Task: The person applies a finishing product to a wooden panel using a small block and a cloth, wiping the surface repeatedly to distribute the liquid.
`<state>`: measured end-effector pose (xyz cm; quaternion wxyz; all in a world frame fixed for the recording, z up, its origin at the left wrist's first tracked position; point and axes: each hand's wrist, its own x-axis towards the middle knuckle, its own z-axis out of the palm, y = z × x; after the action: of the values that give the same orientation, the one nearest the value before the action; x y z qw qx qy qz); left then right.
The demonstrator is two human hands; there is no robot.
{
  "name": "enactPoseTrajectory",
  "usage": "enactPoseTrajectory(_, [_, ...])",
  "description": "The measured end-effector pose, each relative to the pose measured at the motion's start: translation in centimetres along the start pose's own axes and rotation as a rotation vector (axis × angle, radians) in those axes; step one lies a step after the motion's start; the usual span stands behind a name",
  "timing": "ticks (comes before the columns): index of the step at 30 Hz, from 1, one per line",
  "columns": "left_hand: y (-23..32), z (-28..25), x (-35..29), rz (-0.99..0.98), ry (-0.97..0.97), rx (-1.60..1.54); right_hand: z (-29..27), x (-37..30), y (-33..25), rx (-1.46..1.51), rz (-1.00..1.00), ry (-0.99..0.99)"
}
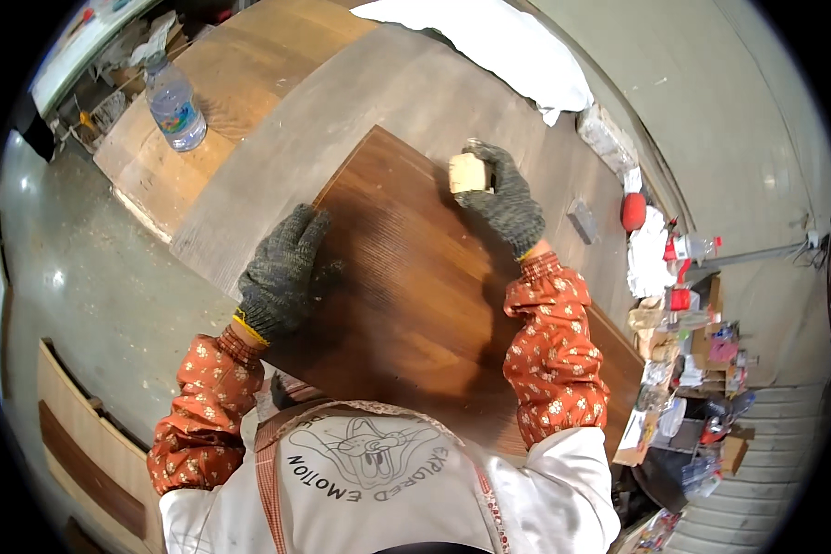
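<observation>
A dark brown wooden panel (406,268) with visible grain lies at an angle before me on the worktable. My left hand (282,272), in a dark grey knitted glove with a yellow cuff edge, rests on the panel's left edge, its fingers stretched out. Over the panel's upper right edge, my right hand (506,201), gloved alike, is closed around a small pale cream block (469,174). Its fingers wrap the block's far and right sides; whether the block touches the panel I cannot tell. A small grey block (583,222) lies on the table to the right of this hand.
A clear water bottle (175,106) stands at the far left of the greyish worktable (286,129). White cloth (499,51) covers part of the far side. Along the right are a wrapped block (608,138), a red object (633,211), bottles and much clutter.
</observation>
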<state>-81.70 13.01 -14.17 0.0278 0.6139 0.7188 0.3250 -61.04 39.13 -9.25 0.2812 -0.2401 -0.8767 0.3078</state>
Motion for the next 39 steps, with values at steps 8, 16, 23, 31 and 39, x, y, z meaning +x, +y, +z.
enactPoseTrajectory(8, [-0.6,0.7,-0.5,0.051,0.096,0.013,0.8,5.6,-5.7,-0.664,-0.087,-0.415])
enactPoseTrajectory(16, [-0.2,1.0,-0.4,-0.001,0.105,-0.008,2.6,8.1,-5.2,-0.826,-0.217,-0.679])
enactPoseTrajectory(23, [-1.0,0.8,-0.7,-0.059,0.068,-0.064,1.5,7.7,-6.1,-0.956,-0.166,-0.864])
enactPoseTrajectory(31, [-0.3,1.3,-0.3,-0.054,0.119,-0.051,2.4,8.4,-4.5,-0.862,-0.212,-0.740])
enactPoseTrajectory(39, [-0.6,0.8,-1.0,-0.040,0.113,-0.052,-1.0,5.7,-6.0,-0.993,-0.085,-0.942])
